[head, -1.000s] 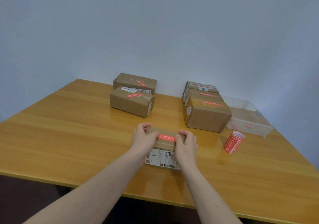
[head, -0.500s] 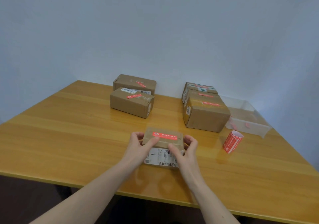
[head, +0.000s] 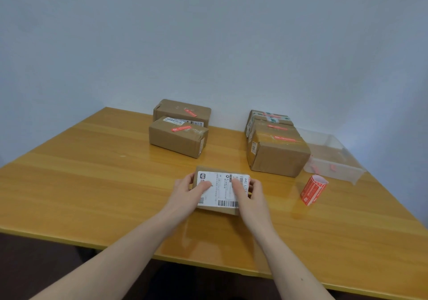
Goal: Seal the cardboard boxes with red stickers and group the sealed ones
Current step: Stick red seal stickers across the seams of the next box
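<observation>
A small cardboard box [head: 220,189] is held near the desk's [head: 92,184] near edge, between both hands, its long axis running left to right and its white shipping label [head: 222,187] turned upward. The left hand [head: 188,189] is closed on the left end and the right hand [head: 249,191] on the right end, thumbs laid over the label; no red sticker is visible on this face. Two groups of stickered boxes are seen farther away: one far left [head: 178,137], one far right [head: 278,154], the latter nearer the right hand. A red sticker roll [head: 313,189] stands to the right.
</observation>
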